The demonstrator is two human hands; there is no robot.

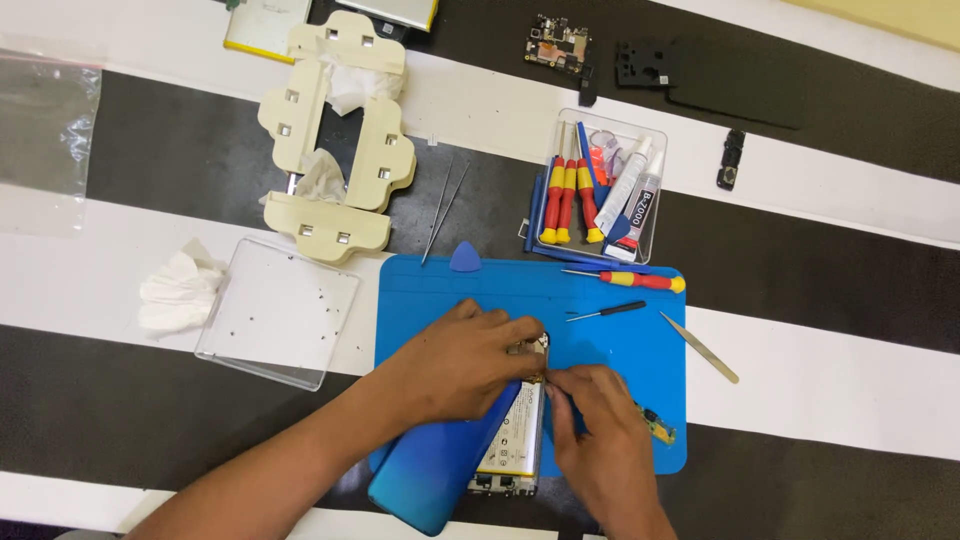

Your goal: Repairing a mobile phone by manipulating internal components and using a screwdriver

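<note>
An opened phone [515, 440] lies on the blue work mat [620, 340], its white battery showing and its glossy blue back cover [435, 470] tilted off to the left. My left hand [455, 365] rests over the phone's top end, fingers pinched at a small part there. My right hand [595, 430] sits to the right of the phone, with fingertips touching its upper right edge. What the fingers grip is hidden. A small green circuit piece [658, 428] lies by my right hand.
On the mat lie a red-yellow screwdriver [640, 281], a black screwdriver [610, 311] and a blue pick [465, 258]. Tweezers [700, 347] lie at its right edge. A clear tool box [598, 190], cream clamp [335, 135], clear lid [280, 310], tissue [180, 290] and circuit boards [560, 45] lie around.
</note>
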